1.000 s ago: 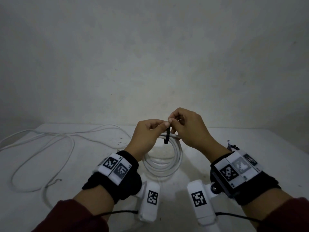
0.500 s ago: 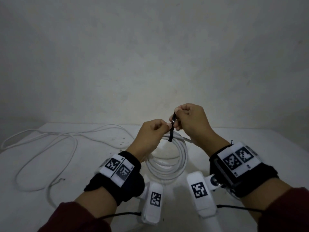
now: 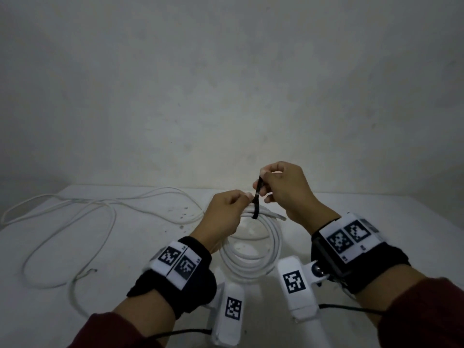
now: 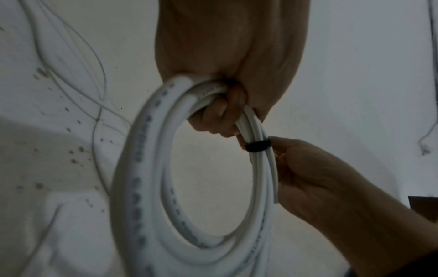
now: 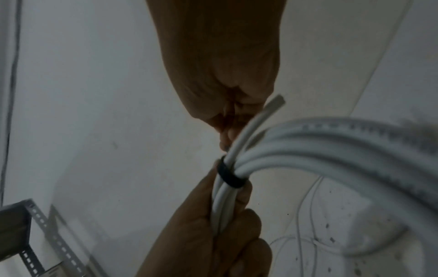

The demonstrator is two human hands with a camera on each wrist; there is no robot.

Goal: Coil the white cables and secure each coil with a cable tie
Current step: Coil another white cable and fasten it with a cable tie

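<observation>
coil: held above desk, springy, light | left hand: clamped round strands beside tie | right hand: pinching black cable tie tail, thin, slippery; grip near loop

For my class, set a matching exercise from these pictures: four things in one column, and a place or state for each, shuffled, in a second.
Column 1
1. left hand
2. right hand
3. black cable tie
4. loose white cable

Column 2
A. sprawled on the table
B. wrapped round the coil
C. grips the coiled white cable
D. pinches the tie's free end

Pairs: 1-C, 2-D, 3-B, 4-A
</observation>
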